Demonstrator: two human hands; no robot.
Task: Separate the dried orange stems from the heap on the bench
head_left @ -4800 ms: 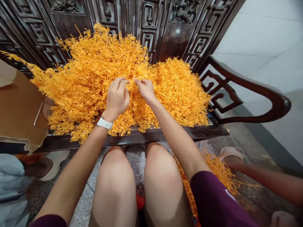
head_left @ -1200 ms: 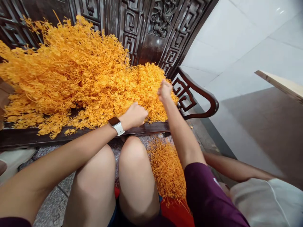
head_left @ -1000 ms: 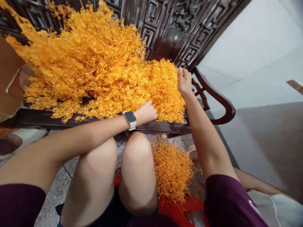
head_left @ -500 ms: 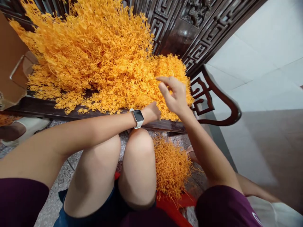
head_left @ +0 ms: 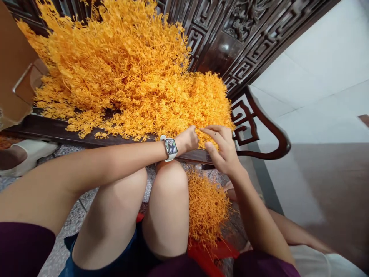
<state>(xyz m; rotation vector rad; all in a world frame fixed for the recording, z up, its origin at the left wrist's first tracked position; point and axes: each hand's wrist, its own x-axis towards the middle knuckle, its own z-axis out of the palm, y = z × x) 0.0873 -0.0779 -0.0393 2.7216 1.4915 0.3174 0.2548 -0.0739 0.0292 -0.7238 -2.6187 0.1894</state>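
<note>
Left hand (head_left: 187, 139), watch (head_left: 170, 146) on wrist, curled, resting on near edge of orange sprig pile (head_left: 123, 73); grip unclear. Right hand (head_left: 223, 148) has just dropped from raised, spread pose: fingers half open, tips among sprigs, hold impossible to tell. Hands nearly touching. Pile heaped on dark tabletop (head_left: 57, 129), against carved backrest (head_left: 207, 38); armrest (head_left: 268, 142) to right. Smaller sprig clump (head_left: 207, 207) below, beside right knee (head_left: 168, 200), above red plastic (head_left: 213, 250). Another person's arm (head_left: 296, 232) at lower right.
</note>
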